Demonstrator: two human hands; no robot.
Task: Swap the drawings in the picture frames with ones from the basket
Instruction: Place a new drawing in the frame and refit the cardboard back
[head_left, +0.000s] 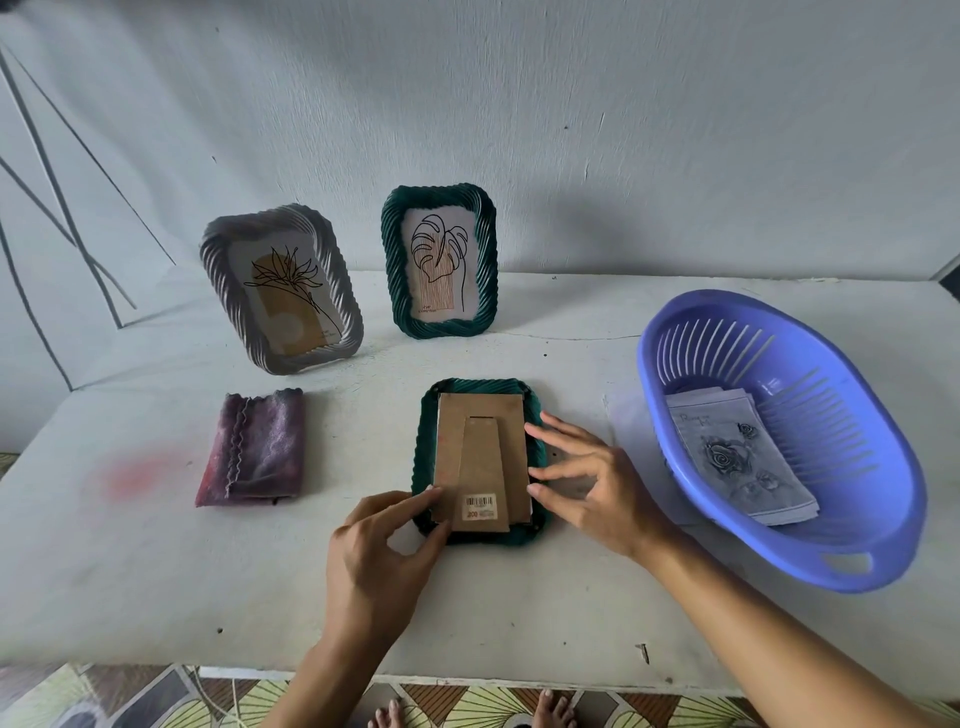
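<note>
Left hand (384, 551) pinches the near-left corner of the face-down dark-green ribbed frame's (483, 387) brown cardboard backing (480, 462), right hand's (592, 483) spread fingers touching its right edge.

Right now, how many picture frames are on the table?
3. A grey frame stands at the back left, a green frame stands beside it, and a second green frame lies face down at the front. None seems hidden.

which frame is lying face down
The nearer green frame, flat with its back side up. The grey frame and the far green frame stand upright, drawings showing.
</note>
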